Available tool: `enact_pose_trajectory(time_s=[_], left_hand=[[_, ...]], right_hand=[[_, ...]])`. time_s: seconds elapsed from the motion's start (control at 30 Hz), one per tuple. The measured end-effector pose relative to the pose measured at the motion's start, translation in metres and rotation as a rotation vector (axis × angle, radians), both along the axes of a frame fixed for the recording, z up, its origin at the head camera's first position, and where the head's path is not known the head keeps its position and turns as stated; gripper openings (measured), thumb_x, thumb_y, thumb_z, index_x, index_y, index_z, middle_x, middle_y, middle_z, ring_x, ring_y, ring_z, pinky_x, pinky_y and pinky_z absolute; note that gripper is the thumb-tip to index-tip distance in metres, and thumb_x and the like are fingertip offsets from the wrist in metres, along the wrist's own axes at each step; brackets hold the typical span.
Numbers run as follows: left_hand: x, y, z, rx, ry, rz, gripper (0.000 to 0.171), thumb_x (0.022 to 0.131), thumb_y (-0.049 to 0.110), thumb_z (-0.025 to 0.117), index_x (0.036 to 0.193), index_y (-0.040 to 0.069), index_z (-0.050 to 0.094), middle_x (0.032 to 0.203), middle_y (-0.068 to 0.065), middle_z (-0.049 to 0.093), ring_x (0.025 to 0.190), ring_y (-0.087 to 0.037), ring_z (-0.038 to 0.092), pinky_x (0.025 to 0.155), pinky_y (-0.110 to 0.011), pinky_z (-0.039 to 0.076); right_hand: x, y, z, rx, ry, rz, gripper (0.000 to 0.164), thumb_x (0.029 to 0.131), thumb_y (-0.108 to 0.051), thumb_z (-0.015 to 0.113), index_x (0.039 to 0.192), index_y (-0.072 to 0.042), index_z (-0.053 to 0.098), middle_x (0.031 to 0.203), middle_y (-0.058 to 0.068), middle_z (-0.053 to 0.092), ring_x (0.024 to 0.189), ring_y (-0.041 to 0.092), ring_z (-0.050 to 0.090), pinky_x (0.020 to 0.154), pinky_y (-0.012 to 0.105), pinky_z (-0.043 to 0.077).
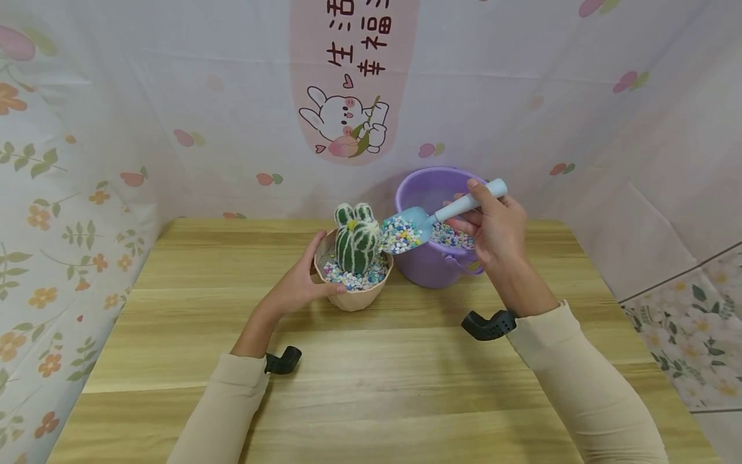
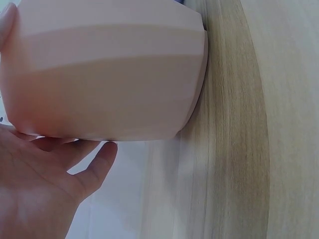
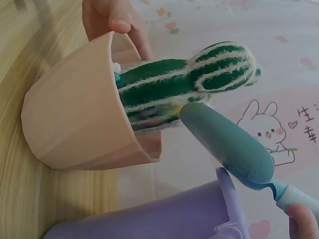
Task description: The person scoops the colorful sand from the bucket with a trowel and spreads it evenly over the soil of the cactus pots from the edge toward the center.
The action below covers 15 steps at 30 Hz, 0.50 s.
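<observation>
A green cactus (image 1: 356, 248) with white fuzzy ribs stands in a pale peach flowerpot (image 1: 353, 300), with multicoloured pebbles (image 1: 362, 279) around its base. My left hand (image 1: 295, 283) grips the pot from the left, thumb at the front rim; in the left wrist view its fingers lie along the pot wall (image 2: 104, 94). My right hand (image 1: 501, 229) holds a light blue hand trowel (image 1: 466, 205) by its handle. The trowel's blade carries a heap of colourful pebbles (image 1: 401, 236), its tip at the pot's right rim beside the cactus. From the right wrist, the blade's underside (image 3: 227, 144) shows.
Right of the pot stands a purple bucket (image 1: 426, 265) with more pebbles (image 1: 452, 237) inside, partly behind the trowel and right hand. Both vessels are on a wooden table (image 1: 371, 380), close to a printed cloth backdrop (image 1: 232, 96).
</observation>
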<state>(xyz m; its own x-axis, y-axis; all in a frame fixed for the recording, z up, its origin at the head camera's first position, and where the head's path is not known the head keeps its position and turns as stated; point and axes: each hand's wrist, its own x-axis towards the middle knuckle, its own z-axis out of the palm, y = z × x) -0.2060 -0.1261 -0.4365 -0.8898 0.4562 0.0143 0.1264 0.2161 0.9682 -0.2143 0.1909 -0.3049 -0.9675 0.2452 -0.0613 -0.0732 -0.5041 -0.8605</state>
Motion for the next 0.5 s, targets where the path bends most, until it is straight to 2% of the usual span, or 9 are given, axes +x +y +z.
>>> enact_pose_trajectory(time_s=[0.23,0.5], left_hand=[[0.0,-0.0005,0.0,0.013,-0.001,-0.003,0.111,0.08,0.025,0.08,0.157,0.027,-0.001,0.161,-0.009,0.014,0.144,-0.032,0.025,0.113,-0.053,0.027],[-0.0012,-0.0008,-0.0001,0.017,0.006,-0.014,0.111,0.081,0.023,0.079,0.157,0.024,-0.001,0.161,-0.011,0.014,0.144,-0.032,0.025,0.113,-0.053,0.026]], right_hand=[[0.0012,-0.0003,0.0007,0.003,0.008,-0.005,0.031,0.084,-0.014,0.077,0.101,0.003,0.058,0.076,0.015,0.069,0.072,0.03,0.073,0.06,0.038,0.057],[0.002,0.0001,0.0012,0.013,0.016,-0.009,0.03,0.084,-0.014,0.077,0.102,0.002,0.059,0.077,0.015,0.069,0.076,0.033,0.073,0.059,0.038,0.057]])
